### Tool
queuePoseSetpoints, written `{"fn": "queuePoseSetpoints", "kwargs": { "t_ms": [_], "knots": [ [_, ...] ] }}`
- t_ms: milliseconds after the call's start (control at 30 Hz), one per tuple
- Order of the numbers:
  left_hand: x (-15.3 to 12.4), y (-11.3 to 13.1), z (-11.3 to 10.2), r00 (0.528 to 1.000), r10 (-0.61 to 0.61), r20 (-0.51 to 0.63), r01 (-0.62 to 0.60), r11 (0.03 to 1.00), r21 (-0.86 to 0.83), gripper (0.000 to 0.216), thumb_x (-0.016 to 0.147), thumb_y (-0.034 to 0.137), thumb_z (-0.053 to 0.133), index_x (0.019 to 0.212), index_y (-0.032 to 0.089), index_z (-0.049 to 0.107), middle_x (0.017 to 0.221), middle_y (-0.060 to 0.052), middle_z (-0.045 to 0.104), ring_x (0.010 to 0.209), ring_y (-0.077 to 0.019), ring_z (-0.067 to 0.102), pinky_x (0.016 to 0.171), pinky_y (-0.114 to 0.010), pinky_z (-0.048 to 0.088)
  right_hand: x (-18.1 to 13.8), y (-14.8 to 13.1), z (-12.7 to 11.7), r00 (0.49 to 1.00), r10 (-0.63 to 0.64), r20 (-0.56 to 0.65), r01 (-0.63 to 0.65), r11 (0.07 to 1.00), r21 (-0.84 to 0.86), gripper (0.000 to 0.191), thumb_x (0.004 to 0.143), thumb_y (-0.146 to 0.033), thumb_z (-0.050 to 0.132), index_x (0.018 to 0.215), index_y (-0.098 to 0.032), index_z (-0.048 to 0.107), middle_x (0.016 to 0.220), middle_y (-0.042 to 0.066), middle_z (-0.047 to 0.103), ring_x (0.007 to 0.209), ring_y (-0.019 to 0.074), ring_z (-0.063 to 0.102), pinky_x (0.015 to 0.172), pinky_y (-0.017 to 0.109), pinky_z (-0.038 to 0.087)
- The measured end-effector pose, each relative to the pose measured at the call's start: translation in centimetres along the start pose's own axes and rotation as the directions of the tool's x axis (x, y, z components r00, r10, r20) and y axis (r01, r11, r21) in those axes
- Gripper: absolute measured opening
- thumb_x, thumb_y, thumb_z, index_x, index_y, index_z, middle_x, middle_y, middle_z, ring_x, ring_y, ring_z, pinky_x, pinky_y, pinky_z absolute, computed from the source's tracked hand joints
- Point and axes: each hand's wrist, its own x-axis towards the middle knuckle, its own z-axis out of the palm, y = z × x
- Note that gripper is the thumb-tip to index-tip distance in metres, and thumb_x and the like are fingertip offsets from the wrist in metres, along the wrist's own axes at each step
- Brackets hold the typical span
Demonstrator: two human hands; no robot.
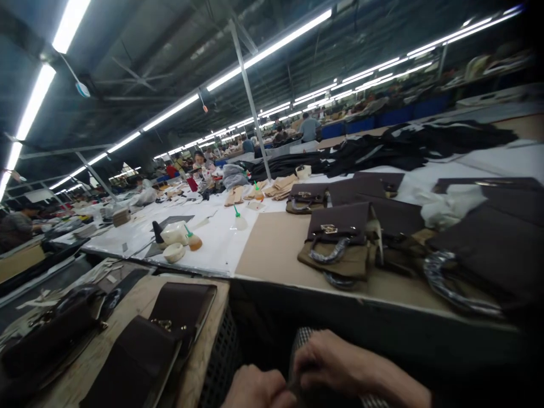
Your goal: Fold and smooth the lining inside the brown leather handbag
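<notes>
Low in the view, above my lap, my left hand (257, 389) is closed with its fingers curled. Close beside it on the right, my right hand (329, 361) is also closed, its fingertips pressed together. Something dark seems to lie between the two hands, too dim and blurred to name. To the left, dark brown handbag pieces (131, 360) with metal clasps lie on a wooden board (215, 328). Beyond my hands, a brown and olive handbag (340, 238) with a wrapped handle sits on a cardboard sheet (272, 243).
A white-topped table (212, 249) runs across ahead. On it are glue bottles (194, 240), a tape roll (174, 253), more brown bags (488, 249) and black material (382, 147). A black plastic crate (221, 357) stands under the board. Other people (309, 127) are far off.
</notes>
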Motion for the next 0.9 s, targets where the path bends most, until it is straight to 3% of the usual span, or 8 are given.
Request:
{"fn": "queuePoseSetpoints", "kwargs": {
  "t_ms": [200, 333, 433, 500, 567, 667, 800, 900],
  "knots": [
    [-0.3, 0.0, -0.4, 0.999, 0.025, -0.037, -0.024, 0.999, 0.041, 0.029, 0.093, 0.039, 0.054, 0.071, 0.021, 0.06, 0.064, 0.001, 0.059, 0.061, -0.0157, 0.052, 0.054, -0.027, 0.024, 0.0, 0.5, -0.8, 1.0, 0.025, 0.01, -0.025, 0.999, -0.033, 0.018, 0.086, -0.032, 0.068, 0.102, -0.03, 0.076, 0.091, 0.0, 0.078, 0.087, 0.0211, 0.07, 0.077, 0.028, 0.048],
    [1.2, 1.0, -1.1, 0.996, 0.084, -0.027, -0.086, 0.99, -0.114, 0.011, 0.084, 0.032, 0.064, 0.092, 0.024, 0.066, 0.076, 0.002, 0.065, 0.069, -0.0165, 0.056, 0.059, -0.024, 0.031, 0.3, 0.5, -0.5, 0.998, 0.064, -0.004, -0.064, 0.998, 0.0, 0.015, 0.082, -0.03, 0.072, 0.097, -0.026, 0.075, 0.084, -0.001, 0.076, 0.08, 0.02, 0.068, 0.07, 0.027, 0.046],
    [2.9, 1.5, -0.8, 0.991, 0.119, -0.057, -0.13, 0.954, -0.269, 0.011, 0.081, 0.028, 0.067, 0.09, 0.022, 0.065, 0.078, 0.003, 0.065, 0.072, -0.0158, 0.056, 0.062, -0.023, 0.034, 0.2, 0.7, -0.5, 0.996, 0.089, -0.029, -0.088, 0.995, 0.043, 0.017, 0.079, -0.027, 0.075, 0.095, -0.022, 0.07, 0.088, 0.0, 0.074, 0.081, 0.0198, 0.067, 0.07, 0.026, 0.047],
    [3.6, 1.6, -0.5, 0.989, 0.138, -0.058, -0.15, 0.93, -0.336, 0.006, 0.081, 0.024, 0.064, 0.085, 0.02, 0.063, 0.076, 0.003, 0.063, 0.072, -0.0148, 0.055, 0.062, -0.023, 0.034, -0.4, 1.0, -0.9, 0.995, 0.097, -0.023, -0.094, 0.991, 0.1, 0.025, 0.079, -0.022, 0.074, 0.102, -0.022, 0.065, 0.093, 0.0, 0.074, 0.086, 0.019, 0.068, 0.074, 0.026, 0.05],
    [3.8, 1.4, -0.2, 0.987, 0.153, -0.056, -0.163, 0.925, -0.343, 0.003, 0.082, 0.022, 0.062, 0.084, 0.02, 0.062, 0.074, 0.004, 0.062, 0.07, -0.0141, 0.053, 0.061, -0.023, 0.033, -1.5, 1.0, -1.3, 0.994, 0.101, -0.044, -0.091, 0.98, 0.177, 0.044, 0.078, -0.017, 0.073, 0.119, -0.022, 0.057, 0.108, 0.002, 0.073, 0.098, 0.0195, 0.067, 0.085, 0.028, 0.052],
    [3.6, 1.1, -0.2, 0.988, 0.147, -0.054, -0.157, 0.941, -0.3, 0.002, 0.082, 0.021, 0.06, 0.084, 0.02, 0.061, 0.07, 0.005, 0.059, 0.066, -0.0135, 0.052, 0.059, -0.023, 0.031, -4.2, 0.5, -1.3, 0.963, 0.184, -0.2, -0.131, 0.96, 0.249, 0.068, 0.079, -0.02, 0.073, 0.139, -0.022, 0.043, 0.14, 0.009, 0.056, 0.128, 0.0239, 0.053, 0.11, 0.039, 0.042],
    [3.9, 1.1, -0.5, 0.989, 0.148, -0.013, -0.147, 0.954, -0.262, 0.008, 0.082, 0.02, 0.056, 0.089, 0.021, 0.061, 0.07, 0.005, 0.059, 0.064, -0.0135, 0.052, 0.057, -0.023, 0.032, -8.0, -1.1, 1.4, 0.865, 0.338, -0.372, -0.231, 0.924, 0.304, 0.059, 0.092, -0.038, 0.059, 0.145, -0.025, 0.037, 0.155, 0.012, 0.038, 0.142, 0.0278, 0.038, 0.117, 0.05, 0.036],
    [4.8, 1.9, -0.7, 0.983, 0.182, 0.023, -0.171, 0.954, -0.246, 0.012, 0.082, 0.025, 0.06, 0.093, 0.022, 0.063, 0.079, 0.003, 0.064, 0.07, -0.0156, 0.056, 0.061, -0.023, 0.037, -9.8, -1.9, 4.7, 0.856, 0.284, -0.433, -0.229, 0.958, 0.175, 0.046, 0.095, -0.042, 0.054, 0.138, -0.03, 0.048, 0.153, 0.009, 0.043, 0.143, 0.0324, 0.036, 0.115, 0.057, 0.038]
  ]
}}
